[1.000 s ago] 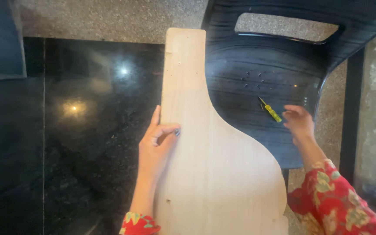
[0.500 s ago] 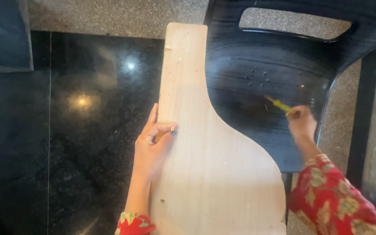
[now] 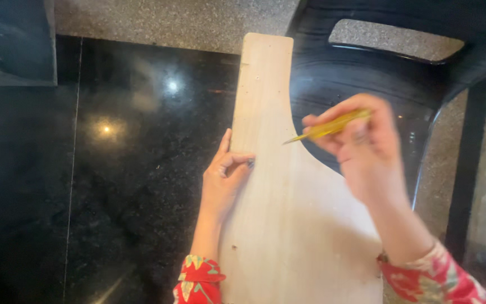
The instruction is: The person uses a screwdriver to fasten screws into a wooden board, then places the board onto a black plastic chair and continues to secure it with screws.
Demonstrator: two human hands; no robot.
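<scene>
A pale wooden board (image 3: 288,225) with a narrow neck and a wide rounded body lies lengthwise in front of me, its neck pointing away. My left hand (image 3: 224,177) rests on the board's left edge, fingers curled onto the wood and steadying it. Over the board's right shoulder my right hand (image 3: 364,149) is raised, blurred with motion, gripping a thin yellow tool (image 3: 327,128), a pencil or small screwdriver. Its tip points left toward the neck of the board. Both sleeves are red with a floral print.
A black plastic chair (image 3: 378,73) stands at the upper right, partly under the board. The floor is polished black stone (image 3: 113,169) with light reflections, bordered by speckled grey stone (image 3: 170,22) at the top. A dark object (image 3: 18,50) sits at the upper left.
My right hand picked the yellow tool up off the chair seat and carried it left and up over the board. The left hand has stayed on the board's edge.
</scene>
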